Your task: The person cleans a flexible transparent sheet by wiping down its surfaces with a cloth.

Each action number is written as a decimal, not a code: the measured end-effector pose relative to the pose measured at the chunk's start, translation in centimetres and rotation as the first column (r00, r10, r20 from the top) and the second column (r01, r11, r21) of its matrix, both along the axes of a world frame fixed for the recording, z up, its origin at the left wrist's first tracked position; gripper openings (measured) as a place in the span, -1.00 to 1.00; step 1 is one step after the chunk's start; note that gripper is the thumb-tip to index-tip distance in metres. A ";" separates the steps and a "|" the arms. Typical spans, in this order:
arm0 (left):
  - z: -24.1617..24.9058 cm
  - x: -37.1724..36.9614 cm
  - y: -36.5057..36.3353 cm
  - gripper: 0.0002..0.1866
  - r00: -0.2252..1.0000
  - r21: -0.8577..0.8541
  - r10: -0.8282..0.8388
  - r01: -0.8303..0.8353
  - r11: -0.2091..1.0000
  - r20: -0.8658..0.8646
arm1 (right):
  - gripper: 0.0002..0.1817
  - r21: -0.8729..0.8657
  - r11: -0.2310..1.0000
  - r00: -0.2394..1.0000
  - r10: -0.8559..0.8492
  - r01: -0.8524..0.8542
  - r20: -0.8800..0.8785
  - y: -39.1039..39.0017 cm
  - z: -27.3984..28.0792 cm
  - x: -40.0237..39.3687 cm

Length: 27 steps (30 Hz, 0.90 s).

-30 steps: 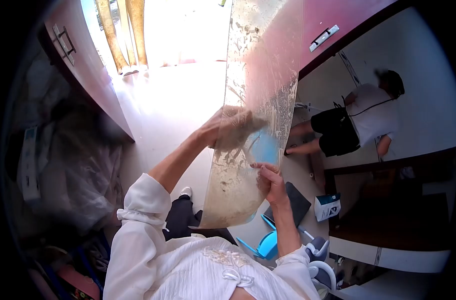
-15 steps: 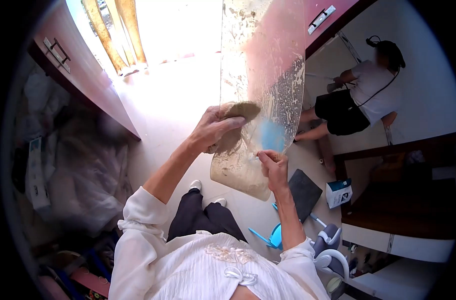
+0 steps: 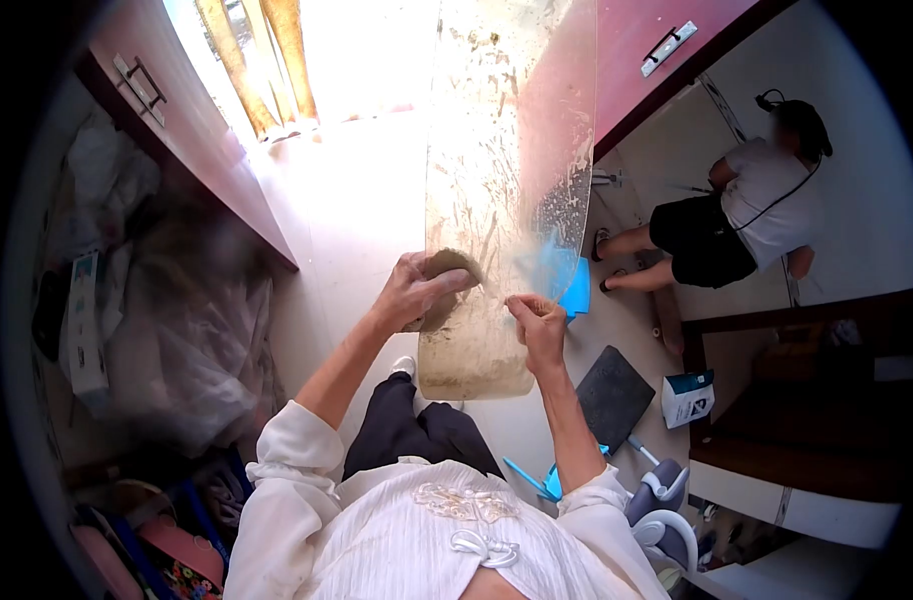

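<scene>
Bright daylight enters through the doorway beyond the fingers. Pink doors flank it; pale floor extends below the fingers.

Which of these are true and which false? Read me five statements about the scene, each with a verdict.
1. The left hand holds a rounded, brown, soft-looking pad. True.
2. The long, clear, flexible-looking sheet is spotless. False: brown smears and specks mark it.
3. The right hand is spread flat. False: its fingers are bent and drawn together.
4. A dark, square, flat slab lies on the pale floor. True.
5. The other person wears long white trousers. False: they wear black shorts.
</scene>
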<state>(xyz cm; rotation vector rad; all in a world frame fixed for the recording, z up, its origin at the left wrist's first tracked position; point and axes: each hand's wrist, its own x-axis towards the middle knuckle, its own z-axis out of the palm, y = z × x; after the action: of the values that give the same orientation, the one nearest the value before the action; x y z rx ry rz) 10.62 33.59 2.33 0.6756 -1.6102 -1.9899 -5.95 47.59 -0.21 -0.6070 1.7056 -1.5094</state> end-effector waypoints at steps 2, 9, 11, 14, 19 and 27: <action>-0.3 0.3 0.5 -0.81 1.000 -0.009 0.009 -0.009 1.000 0.000 | -0.90 0.011 1.000 1.000 -0.009 0.009 0.002 0.0 0.0 0.2; -3.8 2.1 2.5 -0.79 0.998 -0.032 -0.050 0.051 0.998 0.048 | -0.89 -0.008 1.000 1.000 0.007 -0.007 0.007 0.4 0.4 -0.2; -4.7 2.6 4.3 -0.78 0.998 0.028 -0.028 0.027 0.999 0.053 | -0.88 -0.008 0.999 0.999 0.041 -0.041 0.023 0.7 0.9 -0.5; -5.8 3.5 5.7 -0.77 0.995 0.077 -0.010 0.003 0.997 0.095 | -0.85 -0.043 0.988 0.986 0.149 -0.146 0.079 1.0 2.1 -0.4; -3.5 4.7 4.4 -0.72 0.959 -0.014 -0.078 0.084 0.996 0.273 | -0.81 -0.072 0.967 0.957 0.251 -0.243 0.143 1.8 3.8 0.4; 6.6 -1.0 -5.5 -0.73 0.991 0.108 0.086 -0.075 0.991 -0.103 | -0.83 -0.100 0.947 0.931 0.318 -0.305 0.179 2.5 5.8 0.8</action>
<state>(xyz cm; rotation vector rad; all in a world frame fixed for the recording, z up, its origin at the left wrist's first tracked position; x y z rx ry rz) 9.61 28.09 8.95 0.6499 -1.4029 -2.0261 -5.17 50.09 5.56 -0.7078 1.3421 -1.3560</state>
